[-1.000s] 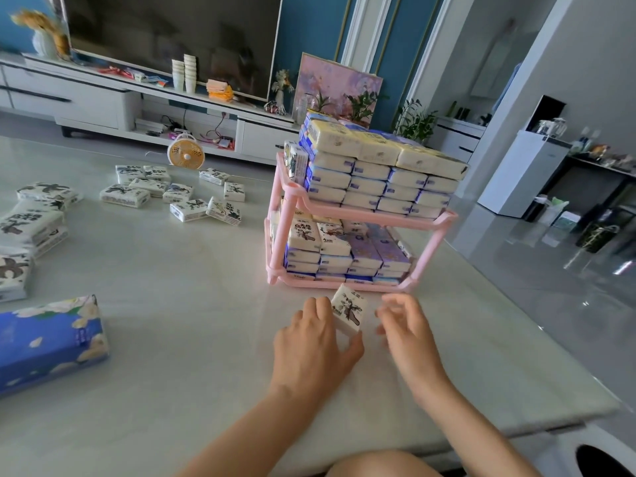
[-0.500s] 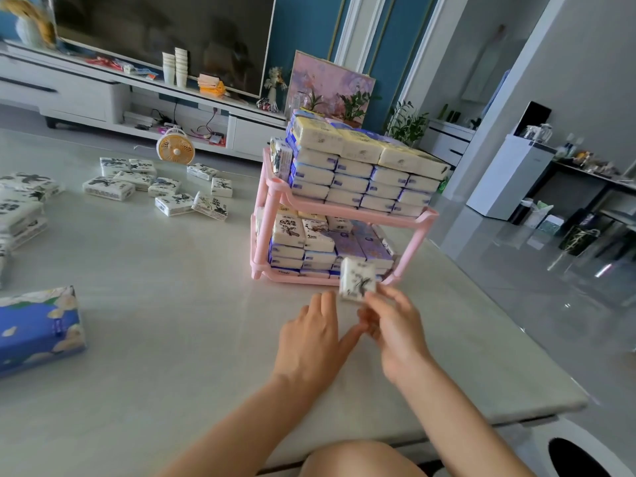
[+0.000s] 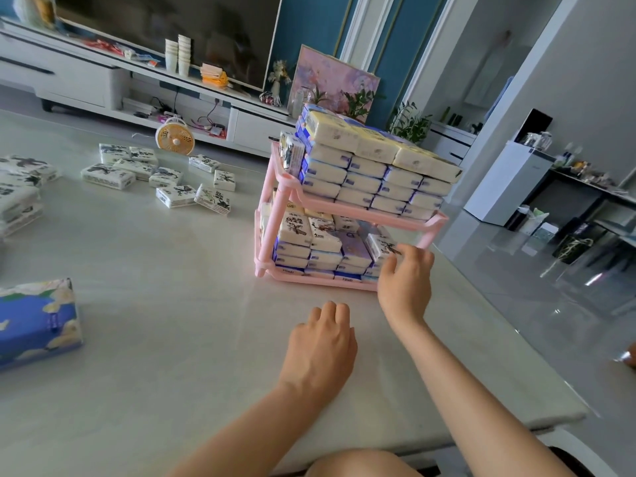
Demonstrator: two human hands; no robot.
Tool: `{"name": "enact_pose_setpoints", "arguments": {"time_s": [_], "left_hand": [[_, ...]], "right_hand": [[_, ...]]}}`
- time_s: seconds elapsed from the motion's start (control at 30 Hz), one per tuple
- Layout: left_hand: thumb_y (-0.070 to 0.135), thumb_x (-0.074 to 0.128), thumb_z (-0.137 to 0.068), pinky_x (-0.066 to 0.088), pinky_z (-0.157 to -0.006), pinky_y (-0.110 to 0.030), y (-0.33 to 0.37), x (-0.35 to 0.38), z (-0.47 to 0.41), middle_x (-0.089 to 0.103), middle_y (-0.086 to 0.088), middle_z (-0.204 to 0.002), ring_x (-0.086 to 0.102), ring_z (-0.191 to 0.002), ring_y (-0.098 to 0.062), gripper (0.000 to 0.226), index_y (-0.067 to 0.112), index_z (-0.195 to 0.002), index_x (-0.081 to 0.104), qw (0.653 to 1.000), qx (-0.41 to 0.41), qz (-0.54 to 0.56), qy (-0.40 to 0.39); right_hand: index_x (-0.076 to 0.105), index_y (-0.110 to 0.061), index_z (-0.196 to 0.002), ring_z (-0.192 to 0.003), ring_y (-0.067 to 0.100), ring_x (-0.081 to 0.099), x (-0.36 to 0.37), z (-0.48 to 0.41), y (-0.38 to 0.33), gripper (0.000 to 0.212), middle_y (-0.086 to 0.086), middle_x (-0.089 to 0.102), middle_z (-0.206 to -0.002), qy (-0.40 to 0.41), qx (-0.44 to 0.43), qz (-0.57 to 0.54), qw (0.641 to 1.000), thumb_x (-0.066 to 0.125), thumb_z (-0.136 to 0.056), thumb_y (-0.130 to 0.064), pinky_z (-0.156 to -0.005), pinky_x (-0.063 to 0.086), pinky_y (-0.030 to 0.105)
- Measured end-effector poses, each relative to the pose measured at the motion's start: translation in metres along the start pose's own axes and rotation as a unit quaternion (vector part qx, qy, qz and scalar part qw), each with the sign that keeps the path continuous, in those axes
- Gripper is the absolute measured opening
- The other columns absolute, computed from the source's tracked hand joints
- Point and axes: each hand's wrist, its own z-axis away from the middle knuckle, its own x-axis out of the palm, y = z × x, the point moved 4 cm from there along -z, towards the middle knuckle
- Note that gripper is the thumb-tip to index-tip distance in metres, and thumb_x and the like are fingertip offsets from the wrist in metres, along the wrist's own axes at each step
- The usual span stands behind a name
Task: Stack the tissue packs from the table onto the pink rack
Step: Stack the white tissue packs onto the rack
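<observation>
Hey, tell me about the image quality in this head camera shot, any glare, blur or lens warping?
Head view: wide-angle warping tilts and bows the room toward the edges; daylight glares off the glossy floor at right and leaves a soft sheen on the table; the right hand and the tissue pack at the pink rack look slightly soft.

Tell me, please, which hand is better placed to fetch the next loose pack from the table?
Left. The left hand rests empty on the table, nearer the loose packs on its side; the right hand holds a pack at the lower shelf of the pink rack.
</observation>
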Motion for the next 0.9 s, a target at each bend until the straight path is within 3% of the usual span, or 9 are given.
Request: {"name": "enact_pose_setpoints", "arguments": {"time_s": [0.1,0.2,0.27,0.33,0.47,0.63,0.77,0.9], "left_hand": [[0.03,0.036,-0.072,0.028,-0.032,-0.018,0.0,-0.001,-0.001,0.051,0.005,-0.06,0.054,-0.047,-0.015,0.019,0.02,-0.069,0.052,1.0,0.002,-0.006,-0.005],[0.03,0.045,-0.072,0.028,-0.032,-0.018,0.002,-0.001,-0.002,0.051,0.004,-0.059,0.055,-0.047,-0.016,0.014,0.019,-0.067,0.052,1.0,0.011,-0.009,-0.007],[0.029,0.071,-0.064,0.028,-0.032,-0.017,0.003,0.0,-0.002,0.051,0.004,-0.059,0.055,-0.047,-0.016,0.021,0.018,-0.066,0.053,1.0,0.015,-0.009,-0.019],[0.026,0.084,-0.051,0.028,-0.032,-0.017,0.003,0.0,-0.002,0.051,0.004,-0.058,0.054,-0.046,-0.016,0.035,0.018,-0.064,0.053,0.999,0.014,-0.013,-0.033],[0.025,0.085,-0.048,0.026,-0.032,-0.016,0.004,-0.001,-0.001,0.049,0.004,-0.056,0.052,-0.044,-0.015,0.037,0.018,-0.063,0.052,0.999,0.017,-0.02,-0.028],[0.024,0.086,-0.044,0.024,-0.032,-0.015,0.004,-0.001,-0.001,0.048,0.004,-0.054,0.05,-0.043,-0.015,0.038,0.018,-0.059,0.051,0.999,0.011,-0.019,-0.037],[0.023,0.086,-0.043,0.024,-0.033,-0.015,0.004,-0.001,-0.001,0.048,0.003,-0.054,0.05,-0.042,-0.015,0.039,0.018,-0.058,0.051,0.999,0.009,-0.015,-0.039],[0.022,0.086,-0.043,0.023,-0.033,-0.016,0.003,-0.001,-0.002,0.048,0.003,-0.054,0.049,-0.043,-0.016,0.039,0.018,-0.058,0.05,0.999,0.006,-0.016,-0.041]], "right_hand": [[0.058,0.0,-0.117,-0.108,0.035,0.055,0.005,0.011,0.004,0.032,0.016,0.058,-0.121,-0.024,-0.191,0.088,0.977,0.056,-0.087,-0.01,-0.089,0.045,0.04],[0.043,0.0,-0.135,-0.133,0.028,0.038,0.012,0.008,0.013,0.044,0.015,0.043,-0.142,-0.133,-0.198,0.096,0.966,0.045,-0.094,-0.017,-0.111,0.027,0.034],[0.03,-0.003,-0.143,-0.141,0.023,0.022,0.016,0.005,0.014,0.049,0.011,0.028,-0.152,-0.178,-0.193,0.105,0.959,0.038,-0.098,-0.02,-0.115,0.012,0.028],[0.024,-0.004,-0.145,-0.142,0.023,0.018,0.02,0.0,0.01,0.051,0.011,0.024,-0.153,-0.194,-0.209,0.145,0.947,0.035,-0.098,-0.021,-0.116,0.006,0.028],[0.025,-0.003,-0.144,-0.139,0.028,0.023,0.028,-0.014,-0.001,0.054,0.014,0.028,-0.15,-0.198,-0.209,0.216,0.933,0.036,-0.096,-0.023,-0.116,0.01,0.036],[0.037,-0.006,-0.138,-0.122,0.03,0.042,0.034,-0.023,-0.009,0.048,0.015,0.039,-0.137,-0.21,-0.163,0.206,0.942,0.037,-0.095,-0.027,-0.108,0.027,0.036],[0.056,-0.008,-0.117,-0.111,0.029,0.048,0.028,-0.022,-0.01,0.036,0.014,0.051,-0.12,-0.155,-0.166,0.186,0.956,0.038,-0.095,-0.03,-0.102,0.028,0.036],[0.055,-0.006,-0.114,-0.111,0.033,0.047,0.032,-0.032,-0.011,0.03,0.018,0.057,-0.111,-0.142,-0.121,0.176,0.967,0.045,-0.093,-0.026,-0.101,0.027,0.039]]}}
